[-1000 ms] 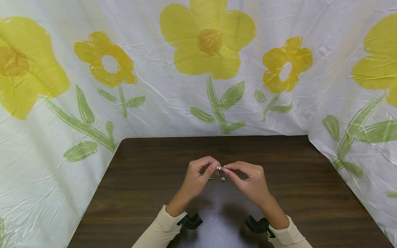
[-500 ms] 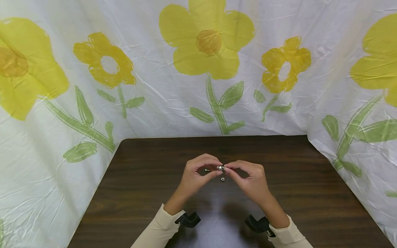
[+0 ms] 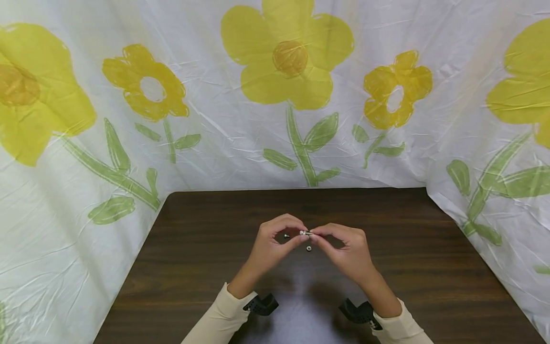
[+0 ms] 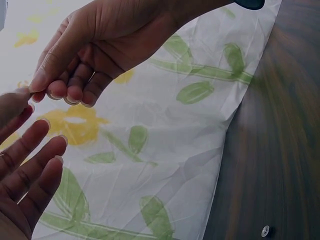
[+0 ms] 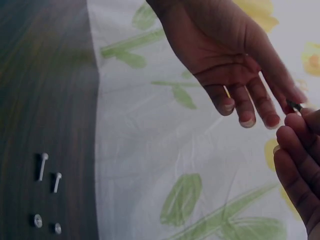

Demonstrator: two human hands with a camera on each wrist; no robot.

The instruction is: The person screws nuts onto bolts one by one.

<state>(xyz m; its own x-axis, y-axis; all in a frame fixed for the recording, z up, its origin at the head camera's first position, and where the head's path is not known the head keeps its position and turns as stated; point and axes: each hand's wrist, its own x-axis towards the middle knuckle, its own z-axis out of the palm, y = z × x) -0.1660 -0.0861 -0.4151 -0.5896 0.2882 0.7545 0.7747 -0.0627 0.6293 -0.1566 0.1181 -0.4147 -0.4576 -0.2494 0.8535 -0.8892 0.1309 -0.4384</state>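
Note:
A small silvery bolt (image 3: 308, 233) is held up over the table between both hands. Its thicker left end looks like a head or a nut; I cannot tell which. Thumb and forefinger of my right hand (image 3: 350, 248) pinch the shank end. My left hand (image 3: 270, 243) has its thumb and forefinger around the thicker end. In the right wrist view, fingertips hide most of the bolt, and the right hand's (image 5: 225, 55) other fingers extend loosely. The left wrist view shows the left hand (image 4: 110, 45) with its other fingers curled; the bolt is hidden there.
Below the hands, a nut (image 3: 309, 248) and another bolt (image 3: 286, 236) lie on the dark wooden table (image 3: 193, 267). The right wrist view shows a longer bolt (image 5: 43, 166), a shorter bolt (image 5: 57, 182) and two nuts (image 5: 38, 220). A flowered cloth (image 3: 206, 157) hangs around the table.
My left fingers have spread wider than a second ago and shifted slightly, uncovering the loose bolt behind them. They have closed in a little since half a second ago. The right hand holds its place.

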